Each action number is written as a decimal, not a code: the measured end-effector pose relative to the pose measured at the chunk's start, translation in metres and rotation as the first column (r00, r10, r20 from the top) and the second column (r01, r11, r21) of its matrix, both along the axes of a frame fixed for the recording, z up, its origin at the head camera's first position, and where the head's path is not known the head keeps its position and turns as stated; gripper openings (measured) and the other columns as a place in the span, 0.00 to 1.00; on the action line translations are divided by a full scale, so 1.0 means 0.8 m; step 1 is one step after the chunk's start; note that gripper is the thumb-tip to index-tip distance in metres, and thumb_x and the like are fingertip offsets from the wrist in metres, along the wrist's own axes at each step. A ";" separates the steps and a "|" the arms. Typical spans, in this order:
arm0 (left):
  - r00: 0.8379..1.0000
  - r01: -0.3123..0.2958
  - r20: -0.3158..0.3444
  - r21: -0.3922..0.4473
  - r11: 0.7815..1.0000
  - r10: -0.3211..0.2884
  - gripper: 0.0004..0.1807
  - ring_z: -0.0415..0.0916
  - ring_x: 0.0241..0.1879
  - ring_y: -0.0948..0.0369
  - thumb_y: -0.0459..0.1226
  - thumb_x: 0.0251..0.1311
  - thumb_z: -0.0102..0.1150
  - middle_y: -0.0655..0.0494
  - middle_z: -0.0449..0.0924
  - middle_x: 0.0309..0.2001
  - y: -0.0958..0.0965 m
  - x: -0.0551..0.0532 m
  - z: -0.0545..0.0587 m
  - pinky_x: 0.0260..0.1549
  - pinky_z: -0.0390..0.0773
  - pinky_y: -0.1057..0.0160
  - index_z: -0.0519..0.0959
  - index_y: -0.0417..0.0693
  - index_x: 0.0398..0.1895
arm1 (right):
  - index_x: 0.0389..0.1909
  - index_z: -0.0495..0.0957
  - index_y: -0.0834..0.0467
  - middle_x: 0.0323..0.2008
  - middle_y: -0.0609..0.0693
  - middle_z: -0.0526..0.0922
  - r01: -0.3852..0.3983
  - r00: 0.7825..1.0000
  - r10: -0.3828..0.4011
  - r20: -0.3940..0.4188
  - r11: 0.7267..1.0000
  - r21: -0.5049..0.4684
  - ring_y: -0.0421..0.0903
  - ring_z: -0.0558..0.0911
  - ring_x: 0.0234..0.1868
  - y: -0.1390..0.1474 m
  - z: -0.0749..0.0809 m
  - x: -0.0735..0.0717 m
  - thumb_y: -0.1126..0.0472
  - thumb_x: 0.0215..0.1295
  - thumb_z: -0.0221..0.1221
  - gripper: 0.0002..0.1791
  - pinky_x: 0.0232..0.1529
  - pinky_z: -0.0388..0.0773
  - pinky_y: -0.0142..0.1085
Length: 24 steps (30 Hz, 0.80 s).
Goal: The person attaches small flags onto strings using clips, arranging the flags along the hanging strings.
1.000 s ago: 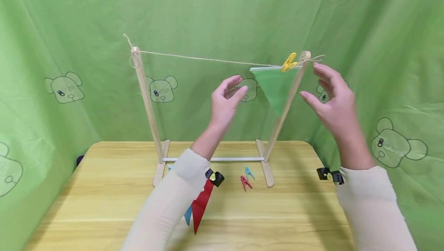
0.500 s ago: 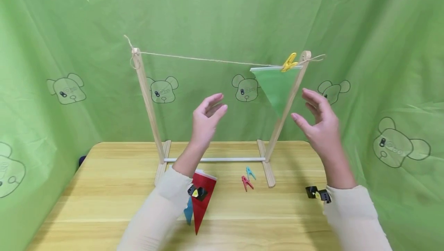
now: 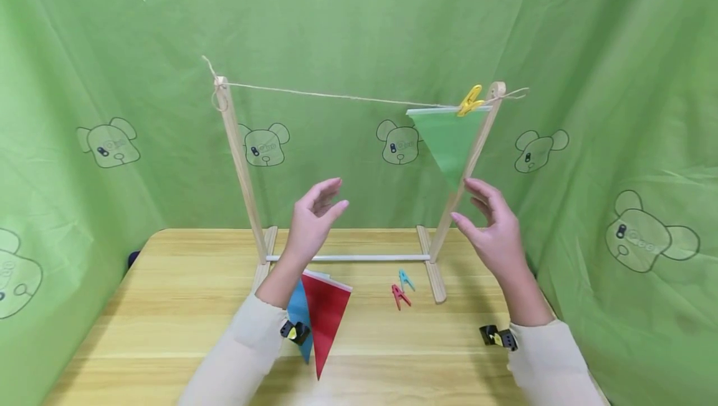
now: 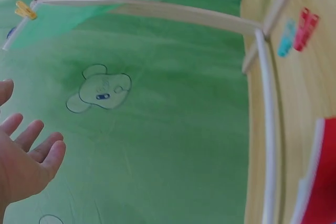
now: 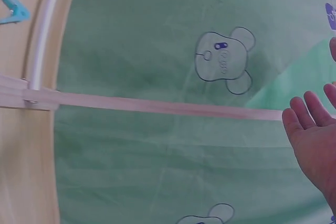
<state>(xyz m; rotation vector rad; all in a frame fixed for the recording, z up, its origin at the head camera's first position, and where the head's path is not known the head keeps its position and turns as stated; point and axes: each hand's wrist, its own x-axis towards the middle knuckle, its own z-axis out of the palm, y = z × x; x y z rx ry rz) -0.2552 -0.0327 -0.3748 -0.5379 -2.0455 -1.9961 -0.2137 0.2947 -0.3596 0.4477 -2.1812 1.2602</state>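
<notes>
My left hand (image 3: 314, 222) hangs in the air with loosely bent fingers and holds nothing. Below it on the table lie a red triangular pennant (image 3: 326, 319) and, partly under that, a blue pennant (image 3: 300, 312). My right hand (image 3: 493, 231), also holding nothing, is beside the right wooden post (image 3: 479, 144), its fingertips overlapping the post in the head view. A green pennant (image 3: 449, 138) hangs from the string (image 3: 325, 94) near that post, gripped by a yellow clothespin (image 3: 470, 101). A red clothespin (image 3: 400, 296) and a light blue clothespin (image 3: 406, 280) lie on the table.
The left wooden post (image 3: 241, 163) holds the string's other end. A white rod (image 3: 370, 258) joins the two feet of the stand low over the table (image 3: 168, 306). Green cloth (image 3: 336, 19) with bear drawings surrounds the table at the back and sides.
Both hands have moved down and to the left, away from the string and the green pennant. More of the red and blue pennants shows. The hanging pennant and its clothespin stay in place.
</notes>
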 end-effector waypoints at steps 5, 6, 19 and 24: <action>0.999 -0.028 -0.039 -0.146 0.989 0.022 0.28 0.72 0.70 0.54 0.41 0.68 0.67 0.54 0.77 0.69 -0.010 0.004 -0.019 0.69 0.73 0.51 0.75 0.50 0.70 | 0.74 0.67 0.57 0.70 0.56 0.72 0.006 0.999 -0.007 0.037 1.000 0.004 0.33 0.70 0.68 -0.005 -0.020 0.001 0.73 0.62 0.69 0.39 0.70 0.67 0.24; 0.998 -0.037 -0.053 -0.178 0.983 0.028 0.28 0.72 0.70 0.54 0.41 0.68 0.68 0.55 0.77 0.69 -0.012 0.005 -0.022 0.69 0.73 0.50 0.75 0.50 0.70 | 0.74 0.67 0.57 0.70 0.55 0.72 0.005 0.999 -0.005 0.045 1.000 0.002 0.34 0.71 0.68 -0.006 -0.025 0.000 0.72 0.62 0.69 0.39 0.70 0.67 0.24; 0.995 -0.083 -0.087 -0.426 0.901 0.050 0.28 0.74 0.69 0.52 0.40 0.66 0.69 0.52 0.78 0.68 -0.029 0.013 -0.063 0.67 0.75 0.48 0.77 0.54 0.69 | 0.75 0.66 0.54 0.70 0.56 0.73 0.018 0.991 -0.021 0.135 1.000 0.024 0.55 0.73 0.70 -0.020 -0.088 -0.004 0.65 0.66 0.69 0.38 0.72 0.71 0.44; 0.994 -0.081 -0.100 -0.488 0.869 0.037 0.29 0.76 0.67 0.49 0.41 0.65 0.70 0.50 0.79 0.67 -0.039 0.013 -0.084 0.64 0.78 0.48 0.77 0.52 0.69 | 0.77 0.62 0.54 0.72 0.58 0.71 0.012 0.980 -0.022 0.196 0.999 0.050 0.56 0.72 0.70 -0.027 -0.114 -0.001 0.62 0.67 0.69 0.40 0.70 0.70 0.56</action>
